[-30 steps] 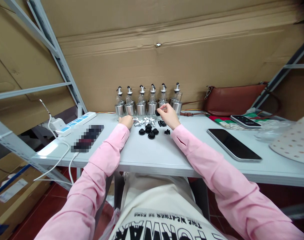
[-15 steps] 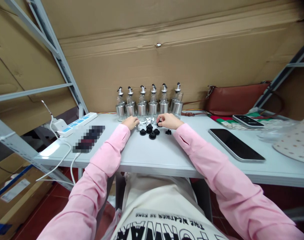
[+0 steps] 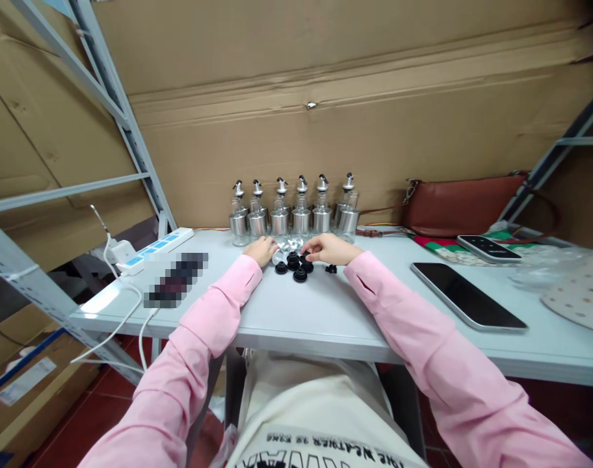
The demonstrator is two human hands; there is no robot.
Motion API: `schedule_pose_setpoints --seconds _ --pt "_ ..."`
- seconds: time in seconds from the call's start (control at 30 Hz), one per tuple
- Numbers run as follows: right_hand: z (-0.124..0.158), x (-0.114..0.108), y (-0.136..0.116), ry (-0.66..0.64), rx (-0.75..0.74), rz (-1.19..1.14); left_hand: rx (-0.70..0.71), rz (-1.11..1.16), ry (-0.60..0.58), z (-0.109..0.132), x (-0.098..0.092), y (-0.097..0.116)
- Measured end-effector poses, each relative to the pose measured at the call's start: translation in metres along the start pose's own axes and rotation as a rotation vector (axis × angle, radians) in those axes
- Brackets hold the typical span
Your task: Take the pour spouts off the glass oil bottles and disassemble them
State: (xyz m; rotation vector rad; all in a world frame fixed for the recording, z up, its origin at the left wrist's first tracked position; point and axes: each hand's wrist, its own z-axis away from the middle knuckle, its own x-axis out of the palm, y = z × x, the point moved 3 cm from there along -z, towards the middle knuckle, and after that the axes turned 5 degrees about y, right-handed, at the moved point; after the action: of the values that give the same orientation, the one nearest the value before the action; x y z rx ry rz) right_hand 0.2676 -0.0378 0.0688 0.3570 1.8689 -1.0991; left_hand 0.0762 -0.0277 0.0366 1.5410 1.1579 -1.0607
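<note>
My right hand (image 3: 331,249) reaches in from the right, thumb and fingers pinched at a black ribbed stopper (image 3: 305,257) on the far side of a small pile. Several more black stoppers (image 3: 300,275) lie in front of it. My left hand (image 3: 261,251) rests on the table with its fingers curled together beside white and clear plastic pieces (image 3: 292,244). What its fingertips hold, if anything, is too small to make out. Behind both hands stand glass bottles with steel sleeves (image 3: 279,222), and pourer spouts (image 3: 322,184) top the rear ones.
Tiny black parts (image 3: 331,268) lie by my right wrist. A phone (image 3: 465,296), a second dark device (image 3: 489,248) and a brown bag (image 3: 465,207) are on the right. To the left are a power strip (image 3: 155,249), a pixelated item (image 3: 177,279) and white cables. Cardboard (image 3: 287,143) backs the table (image 3: 296,312).
My head has tipped up slightly, so everything sits lower in view. My right hand has shifted slightly closer to the stopper pile, and my left hand slightly closer to the white pieces.
</note>
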Motion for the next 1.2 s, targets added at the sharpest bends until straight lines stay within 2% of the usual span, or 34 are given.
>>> schedule_pose_setpoints --seconds 0.23,0.4,0.57,0.8,1.03,1.2 --pt "0.004 -0.002 -0.007 0.025 0.012 -0.020 -0.011 0.013 0.001 -0.002 0.000 -0.002" --pt "0.001 0.003 -0.002 -0.038 -0.023 0.011 -0.017 0.016 -0.002 -0.001 -0.001 -0.002" --pt "-0.001 0.002 0.002 -0.009 -0.021 0.032 -0.012 0.021 -0.015 0.000 -0.002 -0.001" --pt "0.000 0.006 0.002 -0.066 -0.031 0.005 -0.006 0.031 -0.017 0.000 -0.001 -0.001" --pt "-0.005 0.014 0.014 -0.123 0.091 -0.151 0.000 0.035 -0.012 0.000 -0.001 0.000" --pt "-0.004 0.013 0.010 -0.101 0.164 -0.117 0.009 0.033 -0.005 -0.001 -0.001 -0.001"
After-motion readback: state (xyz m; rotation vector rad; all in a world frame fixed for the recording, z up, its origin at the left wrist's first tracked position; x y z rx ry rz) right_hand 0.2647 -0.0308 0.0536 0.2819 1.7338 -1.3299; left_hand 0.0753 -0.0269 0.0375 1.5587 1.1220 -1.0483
